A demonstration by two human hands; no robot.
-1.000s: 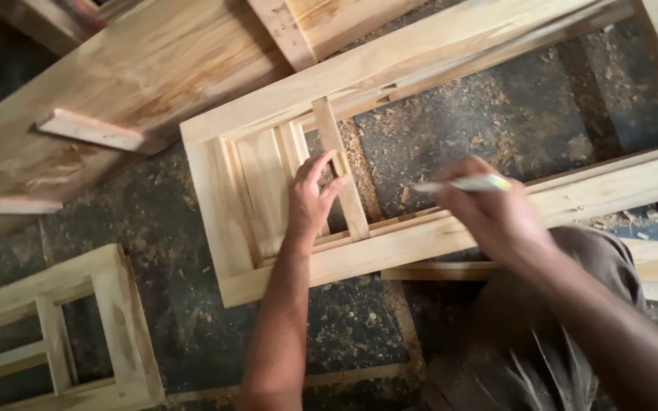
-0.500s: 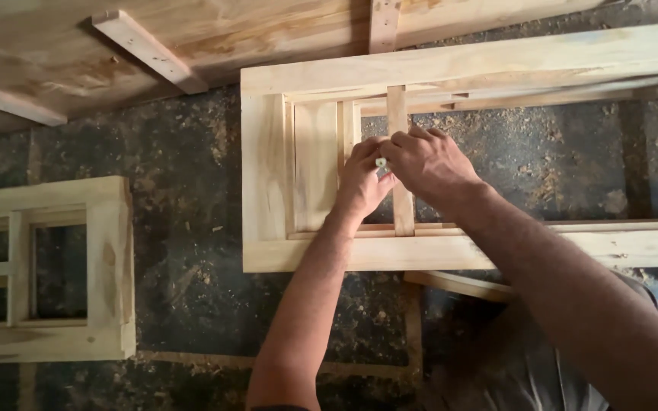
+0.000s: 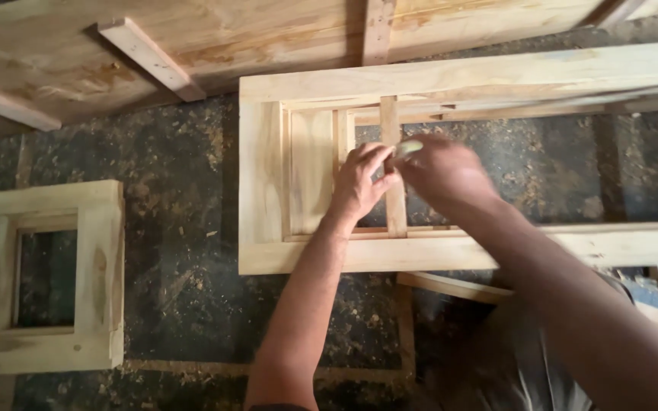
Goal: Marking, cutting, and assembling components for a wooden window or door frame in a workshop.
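While hands (image 3: 401, 175) meet, slat (image 3: 395, 209) stands upright.

Dark floor (image 3: 177, 251) (sawdust-strewn)

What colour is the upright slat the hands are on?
Pale yellowish bare wood slat, seen in the head view.

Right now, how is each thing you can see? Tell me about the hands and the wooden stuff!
Left hand: resting on the thin upright slat, fingers bent.
Right hand: blurred, closed around a small pale object.
Small pale object: pinched at the slat, too blurred to identify.
Thin upright slat: standing inside the big frame.
Big wooden frame: lying flat on the floor.
Small wooden frame: lying flat, untouched.
Floor: dark, strewn with sawdust.
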